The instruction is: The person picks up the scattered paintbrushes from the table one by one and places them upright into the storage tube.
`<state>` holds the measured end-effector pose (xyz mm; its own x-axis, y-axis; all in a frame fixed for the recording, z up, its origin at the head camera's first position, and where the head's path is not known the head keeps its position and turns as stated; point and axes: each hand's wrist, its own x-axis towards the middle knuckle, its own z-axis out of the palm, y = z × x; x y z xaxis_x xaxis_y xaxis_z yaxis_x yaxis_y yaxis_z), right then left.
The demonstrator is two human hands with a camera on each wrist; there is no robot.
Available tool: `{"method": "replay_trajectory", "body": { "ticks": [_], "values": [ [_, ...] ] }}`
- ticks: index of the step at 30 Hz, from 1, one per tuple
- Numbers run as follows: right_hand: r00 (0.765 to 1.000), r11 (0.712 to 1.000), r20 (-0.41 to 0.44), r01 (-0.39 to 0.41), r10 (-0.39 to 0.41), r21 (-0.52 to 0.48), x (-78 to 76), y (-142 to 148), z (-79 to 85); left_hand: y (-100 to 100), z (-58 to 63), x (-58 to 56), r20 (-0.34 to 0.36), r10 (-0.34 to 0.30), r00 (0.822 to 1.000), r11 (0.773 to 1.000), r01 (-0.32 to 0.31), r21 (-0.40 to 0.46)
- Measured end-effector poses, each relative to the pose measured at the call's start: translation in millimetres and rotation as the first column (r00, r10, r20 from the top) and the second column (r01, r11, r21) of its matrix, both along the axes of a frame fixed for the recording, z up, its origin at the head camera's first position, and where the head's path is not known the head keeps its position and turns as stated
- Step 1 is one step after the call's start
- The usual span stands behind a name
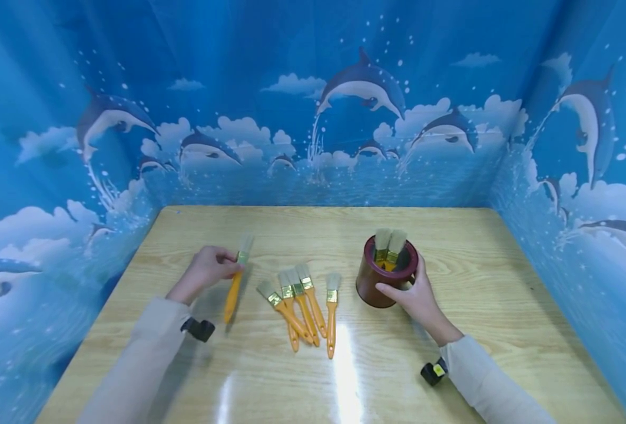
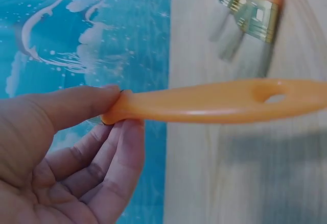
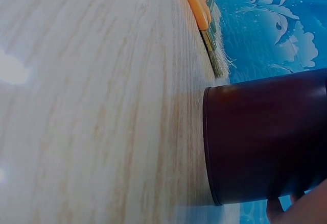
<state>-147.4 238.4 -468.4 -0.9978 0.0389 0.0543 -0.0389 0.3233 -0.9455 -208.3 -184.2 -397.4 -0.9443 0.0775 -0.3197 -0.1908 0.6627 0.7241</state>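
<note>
My left hand (image 1: 210, 271) pinches a paintbrush (image 1: 233, 291) near its metal collar, bristles pointing up and away, above the table's left side. In the left wrist view the thumb and fingertips grip the neck of its orange handle (image 2: 204, 101). My right hand (image 1: 416, 294) holds a dark red-brown cup (image 1: 372, 285) by its right side, thumb across the near face. Two paintbrushes (image 1: 389, 244) stand in the cup with bristles up. The right wrist view shows the cup's side (image 3: 265, 137) and its base by the tabletop; most of that hand is hidden there.
Several paintbrushes (image 1: 299, 300) with orange handles lie overlapping mid-table. A single paintbrush (image 1: 331, 318) lies between them and the cup. Blue dolphin-print curtains (image 1: 313, 118) border the wooden table (image 1: 440, 229) at the back and sides.
</note>
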Motion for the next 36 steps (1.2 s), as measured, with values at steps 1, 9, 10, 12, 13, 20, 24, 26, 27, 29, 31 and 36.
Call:
{"method": "replay_trajectory", "body": {
  "ticks": [1,9,10,12,13,20,24,26,27,29,31,36],
  "values": [
    [1.000,1.000,0.001,-0.001,0.001,0.000,-0.1,0.0,0.1,1.1,1.6,-1.1,0.000,0.001,1.000,1.000,-0.001,-0.007],
    [1.000,1.000,0.005,0.000,0.000,0.012,-0.4,-0.3,0.0,13.3,17.2,0.5,-0.001,-0.007,1.000,0.999,0.007,0.035],
    [1.000,1.000,0.005,-0.001,0.001,0.013,-0.4,-0.3,-0.1,14.9,19.1,1.6,-0.005,-0.009,1.000,0.999,0.010,0.053],
    [1.000,1.000,0.008,-0.003,0.003,0.012,-0.2,-0.3,-0.4,18.3,22.1,3.8,-0.017,-0.017,1.000,0.997,0.018,0.081],
    [1.000,1.000,0.009,-0.004,0.004,0.012,0.0,-0.3,-0.5,20.2,23.8,4.9,-0.019,-0.018,1.000,0.996,0.020,0.091],
    [1.000,1.000,0.000,0.006,-0.006,0.017,-1.1,-0.6,-1.1,34.7,31.6,7.0,-0.037,0.000,0.999,0.968,0.009,0.252],
    [1.000,1.000,-0.005,0.007,-0.007,0.015,-1.5,-1.0,-1.3,44.8,35.4,7.5,-0.072,0.006,0.997,0.934,0.020,0.357],
    [1.000,1.000,-0.009,0.005,-0.005,0.013,-1.7,-1.1,-1.1,50.1,37.4,7.9,-0.101,0.012,0.995,0.917,0.030,0.398],
    [1.000,1.000,-0.010,0.004,-0.004,0.012,-1.7,-1.0,-1.0,52.9,38.2,7.9,-0.114,0.016,0.993,0.907,0.033,0.419],
    [1.000,1.000,-0.014,0.003,-0.003,0.014,-1.8,-0.8,-0.7,59.0,40.8,8.5,-0.139,0.023,0.990,0.890,0.043,0.453],
    [1.000,1.000,-0.012,0.002,-0.002,0.014,-1.7,-0.5,-0.8,65.8,43.9,8.6,-0.164,0.023,0.986,0.874,0.060,0.482],
    [1.000,1.000,0.001,0.007,-0.007,0.016,-2.2,0.4,-3.2,86.5,53.8,8.7,-0.201,0.019,0.979,0.826,0.098,0.555]
  ]
}}
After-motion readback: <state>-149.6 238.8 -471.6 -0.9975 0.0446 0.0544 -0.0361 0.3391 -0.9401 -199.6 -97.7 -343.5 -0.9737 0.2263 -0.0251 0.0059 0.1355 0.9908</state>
